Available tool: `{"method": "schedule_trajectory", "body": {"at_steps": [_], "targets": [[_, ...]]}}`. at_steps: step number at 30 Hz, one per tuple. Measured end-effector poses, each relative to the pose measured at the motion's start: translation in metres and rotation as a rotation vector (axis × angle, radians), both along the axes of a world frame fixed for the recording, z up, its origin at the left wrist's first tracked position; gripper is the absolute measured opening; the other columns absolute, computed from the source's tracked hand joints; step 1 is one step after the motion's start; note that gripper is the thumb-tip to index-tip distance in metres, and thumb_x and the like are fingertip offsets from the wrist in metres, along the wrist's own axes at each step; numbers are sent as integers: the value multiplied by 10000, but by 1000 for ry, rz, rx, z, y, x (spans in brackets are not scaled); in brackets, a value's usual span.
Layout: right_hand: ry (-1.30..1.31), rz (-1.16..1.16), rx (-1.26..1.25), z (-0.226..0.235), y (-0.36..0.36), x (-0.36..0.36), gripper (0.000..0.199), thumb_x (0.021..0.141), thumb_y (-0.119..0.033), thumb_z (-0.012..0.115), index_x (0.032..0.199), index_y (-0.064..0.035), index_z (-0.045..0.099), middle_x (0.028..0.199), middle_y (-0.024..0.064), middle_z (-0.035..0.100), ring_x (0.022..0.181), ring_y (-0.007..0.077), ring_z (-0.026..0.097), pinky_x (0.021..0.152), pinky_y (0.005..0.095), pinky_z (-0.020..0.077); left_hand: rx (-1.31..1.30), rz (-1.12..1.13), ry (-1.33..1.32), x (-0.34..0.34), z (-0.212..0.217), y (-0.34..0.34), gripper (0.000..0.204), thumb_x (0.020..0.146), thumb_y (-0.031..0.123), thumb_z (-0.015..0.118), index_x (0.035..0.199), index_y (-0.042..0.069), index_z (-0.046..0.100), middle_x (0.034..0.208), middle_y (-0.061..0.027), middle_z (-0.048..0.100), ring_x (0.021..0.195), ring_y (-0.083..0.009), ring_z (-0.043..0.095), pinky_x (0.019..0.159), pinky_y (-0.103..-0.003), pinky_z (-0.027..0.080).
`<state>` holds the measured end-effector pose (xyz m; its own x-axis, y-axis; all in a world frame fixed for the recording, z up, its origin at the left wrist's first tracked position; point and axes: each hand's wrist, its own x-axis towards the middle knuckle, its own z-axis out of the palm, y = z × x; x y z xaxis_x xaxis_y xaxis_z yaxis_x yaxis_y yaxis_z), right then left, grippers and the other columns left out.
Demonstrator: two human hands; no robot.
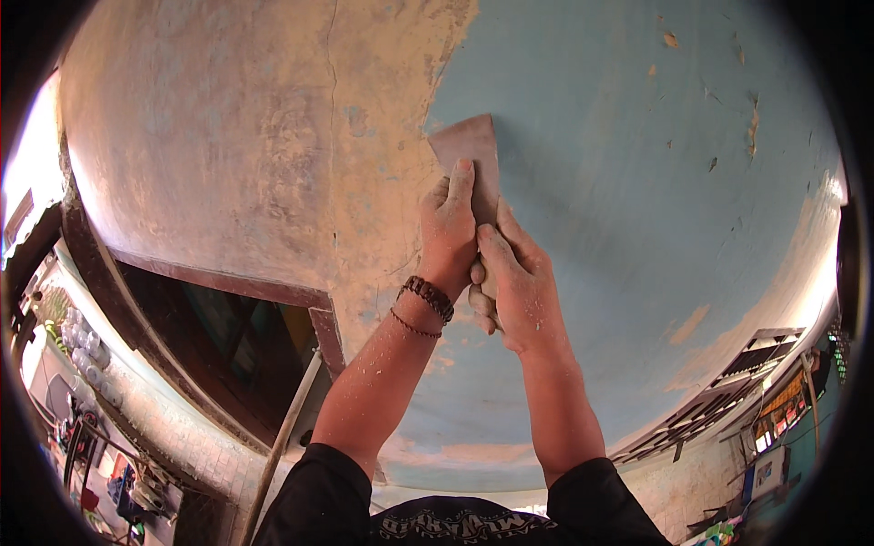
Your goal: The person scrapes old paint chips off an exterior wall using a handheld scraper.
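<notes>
Against the wall (592, 136), high above the head, both hands on one scraper (469, 146). Left hand (448, 232) closed around the upper part of the tool, index finger stretched straight along the flat blade, pressing it to the surface. Right hand (514, 282) just below and touching the left, fingers wrapped tight around the handle, which is mostly hidden. Blade edge placed exactly at the border between the bare, sandy plaster (255, 136) on the left and the pale blue paint on the right. Wide open room on the blue side, only small chips and flakes in the paint. Thin crack (332, 82) running down the plaster, near the blade. Lower left, dark wooden window frame (228, 282), well apart from the hands. Bracelets (426, 298) on the left wrist, dust on both forearms.
</notes>
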<state>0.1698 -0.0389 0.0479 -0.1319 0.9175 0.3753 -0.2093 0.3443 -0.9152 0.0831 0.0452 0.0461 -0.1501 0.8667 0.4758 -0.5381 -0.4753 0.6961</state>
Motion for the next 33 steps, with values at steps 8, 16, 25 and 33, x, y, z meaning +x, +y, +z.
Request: {"method": "schedule_trajectory", "body": {"at_steps": [8, 16, 25, 33], "targets": [[-82, 7, -9, 5, -1, 2, 482, 996, -210, 423, 1459, -110, 334, 708, 20, 460, 441, 67, 376, 330, 231, 337, -6, -25, -69, 1, 10, -13, 357, 988, 340, 496, 778, 55, 540, 709, 18, 512, 612, -69, 449, 531, -248, 387], [79, 67, 14, -14, 5, -22, 454, 995, -227, 416, 1440, -150, 370, 688, 1, 437, 411, 72, 385, 321, 229, 323, 30, -16, 20, -18, 5, -10, 320, 957, 350, 563, 868, 44, 592, 779, 18, 550, 628, -57, 479, 534, -226, 402], [408, 112, -24, -27, 3, -59, 368, 1011, -216, 400, 1360, -97, 405, 640, -5, 432, 392, 74, 391, 313, 234, 325, 1, 42, 312, -49, 9, -9, 357, 949, 356, 575, 927, 2, 615, 821, 2, 573, 690, -65, 497, 579, -218, 416], [553, 164, -6, -11, 4, -77, 350, 1016, -227, 403, 1345, -110, 406, 632, -15, 416, 404, 74, 391, 314, 239, 319, 31, 38, 480, -65, 34, -10, 387, 946, 353, 579, 986, -28, 631, 853, 6, 593, 748, -56, 500, 630, -217, 426]]}}
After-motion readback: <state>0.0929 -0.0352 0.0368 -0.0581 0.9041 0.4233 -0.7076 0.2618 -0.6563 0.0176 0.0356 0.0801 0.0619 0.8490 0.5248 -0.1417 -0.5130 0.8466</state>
